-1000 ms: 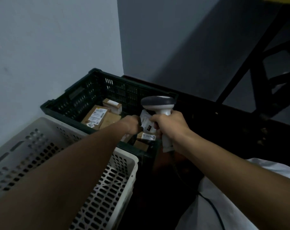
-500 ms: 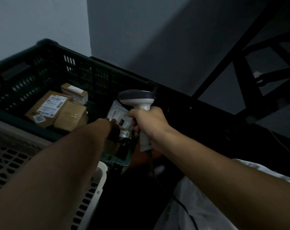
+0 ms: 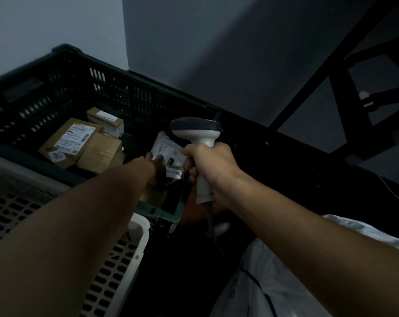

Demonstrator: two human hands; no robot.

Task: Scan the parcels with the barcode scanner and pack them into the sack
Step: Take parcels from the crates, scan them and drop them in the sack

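Here, right hand point(image 3: 213, 165) grips smooth scanner point(image 3: 199, 143); left hand point(image 3: 156, 162) seemingly pinches glossy parcel point(image 3: 167, 149).

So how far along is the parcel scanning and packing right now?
Done: nothing shows as packed; no parcel is visible in the white sack. In hand: the right hand grips the barcode scanner, and the left hand reaches to a white-labelled parcel in the dark crate; whether it grips it is unclear. Left: several brown boxes wait in the crate.
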